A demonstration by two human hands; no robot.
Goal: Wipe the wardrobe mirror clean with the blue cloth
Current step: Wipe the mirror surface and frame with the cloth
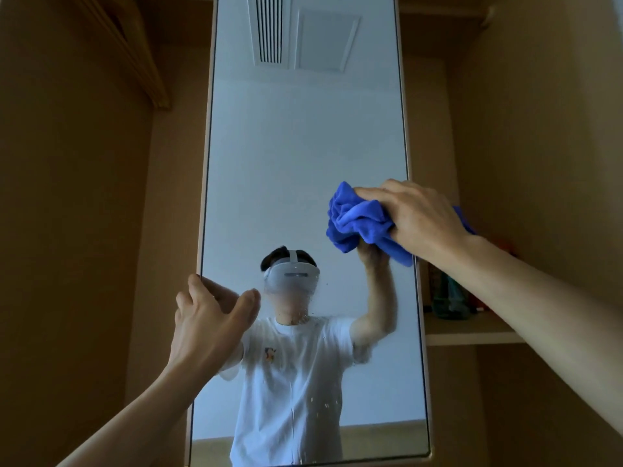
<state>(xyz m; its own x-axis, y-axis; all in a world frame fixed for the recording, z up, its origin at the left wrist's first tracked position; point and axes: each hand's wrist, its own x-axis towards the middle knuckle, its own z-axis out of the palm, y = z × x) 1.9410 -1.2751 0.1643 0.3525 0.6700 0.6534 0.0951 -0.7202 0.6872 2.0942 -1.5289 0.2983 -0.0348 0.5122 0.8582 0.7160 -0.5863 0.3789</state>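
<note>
The mirror [303,146] is tall and narrow, with a thin pale frame, and it stands upright. The left hand [209,318] holds its left edge, with the fingers at the frame and the thumb in front of the glass. Below and to the right of this hand the glass carries small white spots and faint streaks. The cloth [360,227] is bright blue and crumpled into a thick bunch. The right hand [421,214] grips it against the glass, close to the mirror's right edge.
</note>
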